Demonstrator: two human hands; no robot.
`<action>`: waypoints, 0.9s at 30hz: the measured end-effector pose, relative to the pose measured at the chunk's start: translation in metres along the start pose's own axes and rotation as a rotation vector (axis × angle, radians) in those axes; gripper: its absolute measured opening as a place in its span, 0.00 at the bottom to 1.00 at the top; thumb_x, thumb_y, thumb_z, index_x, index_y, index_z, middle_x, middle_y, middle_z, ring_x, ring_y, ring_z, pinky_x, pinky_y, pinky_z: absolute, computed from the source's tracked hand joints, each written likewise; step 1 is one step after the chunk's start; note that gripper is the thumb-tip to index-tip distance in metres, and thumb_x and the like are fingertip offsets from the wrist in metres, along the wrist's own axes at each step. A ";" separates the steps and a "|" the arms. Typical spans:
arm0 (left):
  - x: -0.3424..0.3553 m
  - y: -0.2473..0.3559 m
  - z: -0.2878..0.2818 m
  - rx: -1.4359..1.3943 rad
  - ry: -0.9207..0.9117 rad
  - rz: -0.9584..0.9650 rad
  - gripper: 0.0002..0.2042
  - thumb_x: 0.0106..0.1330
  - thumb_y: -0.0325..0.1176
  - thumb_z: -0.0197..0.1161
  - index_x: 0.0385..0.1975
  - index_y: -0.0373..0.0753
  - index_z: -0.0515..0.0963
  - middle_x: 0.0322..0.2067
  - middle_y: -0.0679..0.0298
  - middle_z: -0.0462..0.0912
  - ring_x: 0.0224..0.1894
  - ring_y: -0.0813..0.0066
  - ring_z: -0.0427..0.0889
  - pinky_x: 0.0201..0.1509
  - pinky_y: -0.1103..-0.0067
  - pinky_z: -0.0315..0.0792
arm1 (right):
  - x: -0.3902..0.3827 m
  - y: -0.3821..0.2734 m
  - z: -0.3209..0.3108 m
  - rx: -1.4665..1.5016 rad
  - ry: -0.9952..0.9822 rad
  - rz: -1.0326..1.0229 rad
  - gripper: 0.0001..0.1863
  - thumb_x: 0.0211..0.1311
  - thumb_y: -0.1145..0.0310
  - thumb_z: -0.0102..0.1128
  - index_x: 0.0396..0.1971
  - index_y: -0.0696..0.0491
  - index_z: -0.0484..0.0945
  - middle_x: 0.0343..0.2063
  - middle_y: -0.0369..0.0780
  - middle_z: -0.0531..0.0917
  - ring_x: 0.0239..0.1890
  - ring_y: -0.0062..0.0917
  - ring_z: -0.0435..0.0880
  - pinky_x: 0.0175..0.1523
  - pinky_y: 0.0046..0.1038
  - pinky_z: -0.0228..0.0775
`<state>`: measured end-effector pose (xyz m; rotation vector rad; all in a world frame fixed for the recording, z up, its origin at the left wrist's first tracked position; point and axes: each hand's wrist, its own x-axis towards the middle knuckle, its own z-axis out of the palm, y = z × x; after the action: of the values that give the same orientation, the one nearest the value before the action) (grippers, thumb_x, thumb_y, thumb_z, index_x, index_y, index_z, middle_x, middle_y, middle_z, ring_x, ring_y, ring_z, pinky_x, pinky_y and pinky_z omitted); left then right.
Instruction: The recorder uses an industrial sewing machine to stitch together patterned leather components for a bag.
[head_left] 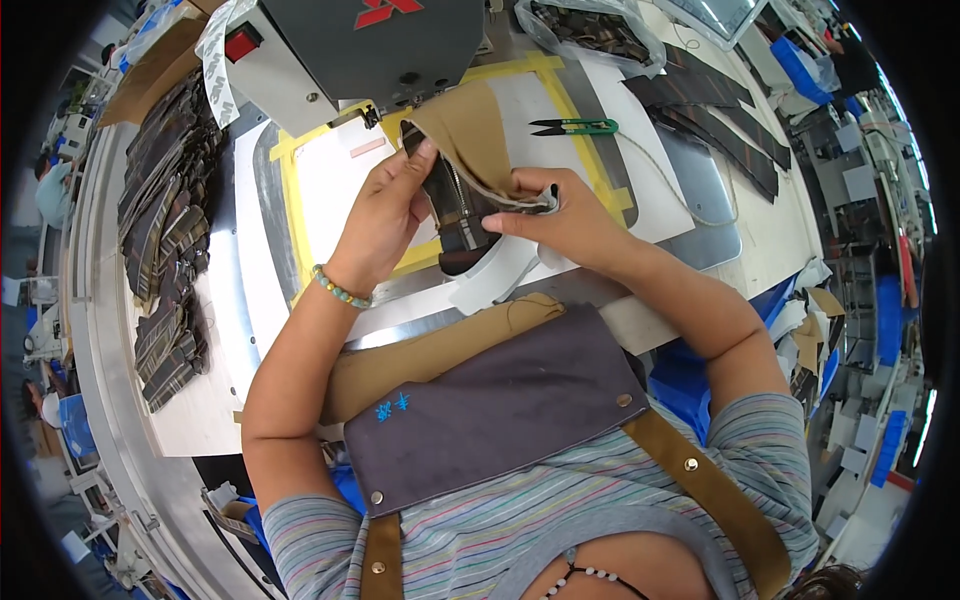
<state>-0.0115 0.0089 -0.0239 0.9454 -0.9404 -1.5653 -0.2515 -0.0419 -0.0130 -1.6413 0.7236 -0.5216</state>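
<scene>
1. Along the left edge of the pale bench [200, 425] lies a long heap of dark striped cloth pieces [172, 210]; I see no zip on them, so I judge them unworked.
2. Near the far left corner, a glossy white tape [215, 75] with dark printing hangs beside a red switch [242, 42]; next to it, the dark grey machine head [375, 60] bears a red angular emblem.
3. My left hand [388, 198] pinches, thumb against fingers, the left edge of a tan and dark striped cloth piece with a metal-toothed zip [470, 130]. It is between my hands, over the bench's middle; whether it touches the yellow-taped white sheet [325, 190] below, I cannot tell.
4. The zip looks already joined to the dark panel, and a white strip [495, 278] hangs by its near end. Whether any stitching is left, I cannot tell.
5. At the bench's near edge, my purple-grey apron [500, 400] carries small blue embroidered characters.
6. My right hand [575, 215] pinches the piece's pale right edge between thumb and curled forefinger; its other fingers are mostly hidden.
7. Toward the far right corner: green-handled thread snips [590, 127], a clear plastic bag of striped cloth [590, 28] and flat dark striped strips [710, 105], seemingly without zips.
</scene>
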 end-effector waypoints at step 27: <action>-0.003 0.008 0.009 0.254 -0.029 -0.018 0.03 0.74 0.30 0.65 0.39 0.39 0.83 0.35 0.73 0.85 0.37 0.87 0.78 0.50 0.83 0.74 | 0.002 -0.001 -0.015 0.197 0.085 0.002 0.18 0.64 0.67 0.73 0.50 0.58 0.84 0.41 0.32 0.84 0.45 0.14 0.78 0.55 0.21 0.68</action>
<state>-0.0169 0.0115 -0.0128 1.1123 -1.1737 -1.5005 -0.2601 -0.0539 -0.0087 -1.4417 0.7132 -0.6442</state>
